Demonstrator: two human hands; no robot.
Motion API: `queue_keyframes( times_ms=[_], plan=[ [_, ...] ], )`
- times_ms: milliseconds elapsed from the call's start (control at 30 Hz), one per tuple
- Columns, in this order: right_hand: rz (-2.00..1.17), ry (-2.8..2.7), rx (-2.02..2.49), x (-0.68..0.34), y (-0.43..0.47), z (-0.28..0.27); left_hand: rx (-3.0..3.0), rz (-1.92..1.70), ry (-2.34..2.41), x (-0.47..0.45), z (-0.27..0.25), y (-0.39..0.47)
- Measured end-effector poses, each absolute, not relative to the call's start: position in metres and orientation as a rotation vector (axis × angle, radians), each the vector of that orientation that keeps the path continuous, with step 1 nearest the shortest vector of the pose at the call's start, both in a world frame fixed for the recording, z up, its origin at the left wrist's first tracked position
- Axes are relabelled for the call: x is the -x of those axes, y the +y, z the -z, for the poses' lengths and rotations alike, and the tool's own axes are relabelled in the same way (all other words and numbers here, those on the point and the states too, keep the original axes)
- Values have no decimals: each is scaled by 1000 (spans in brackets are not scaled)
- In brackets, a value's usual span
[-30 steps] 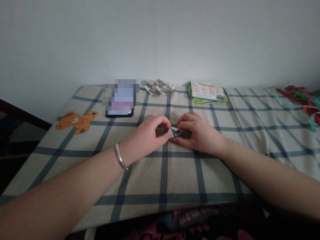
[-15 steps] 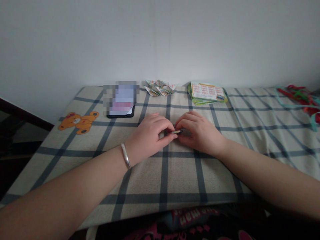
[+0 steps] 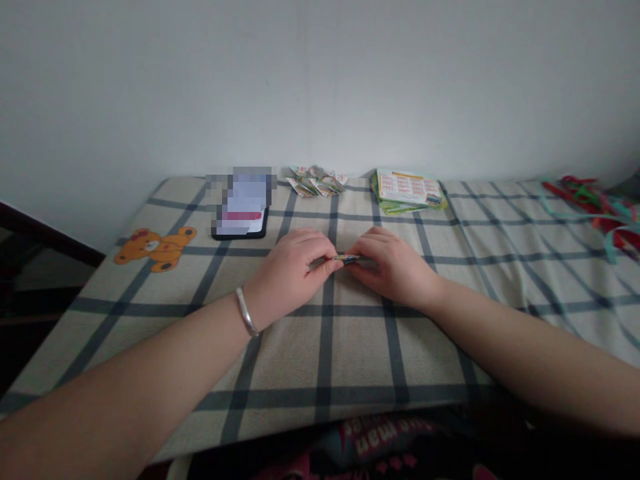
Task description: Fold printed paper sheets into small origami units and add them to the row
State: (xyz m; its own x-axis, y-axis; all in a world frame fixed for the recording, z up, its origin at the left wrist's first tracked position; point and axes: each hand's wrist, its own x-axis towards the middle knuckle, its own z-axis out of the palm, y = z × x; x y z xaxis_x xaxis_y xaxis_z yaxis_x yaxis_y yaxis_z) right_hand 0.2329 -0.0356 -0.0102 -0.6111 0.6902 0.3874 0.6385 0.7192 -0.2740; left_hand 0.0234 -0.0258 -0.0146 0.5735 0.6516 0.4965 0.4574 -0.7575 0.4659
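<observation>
A small, thin folded piece of printed paper [image 3: 346,258] is pinched between my two hands, just above the checked tablecloth [image 3: 295,347]. My left hand [image 3: 297,267], with a silver bangle at the wrist, is closed on its left end between thumb and fingers. On the right end, my right hand [image 3: 393,267] is closed with the fingers curled over it. Most of the paper is hidden by the fingers. Beyond my hands lie several folded paper pieces [image 3: 316,181] and a stack of printed green-and-white paper sheets [image 3: 410,190].
A phone [image 3: 243,207] with a lit, partly blurred screen lies at the back left. Near it is a flat orange bear figure [image 3: 157,248]. Tangled red, green and pale-blue ribbons [image 3: 600,210] lie at the far right. A white wall [image 3: 320,87] rises behind the table.
Both hands have shifted slightly left, and the fingers have drawn a little apart, so more of the folded paper shows between them. The view has moved slightly.
</observation>
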Motion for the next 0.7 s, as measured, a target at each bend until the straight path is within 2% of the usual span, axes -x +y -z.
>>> queue_keyframes(
  times_ms=[367, 567, 700],
  plan=[
    [-89, -2440, 1186, -231, -52, -9, -2751, -985, 948, -26, 8, -35],
    [-160, -2297, 1455, -220, -49, -28, -2686, -1090, 1076, -27, 8, -30],
    [-333, -2204, 1484, -213, -40, -20, -2532, -1044, 1238, -26, 11, -25]
  ],
)
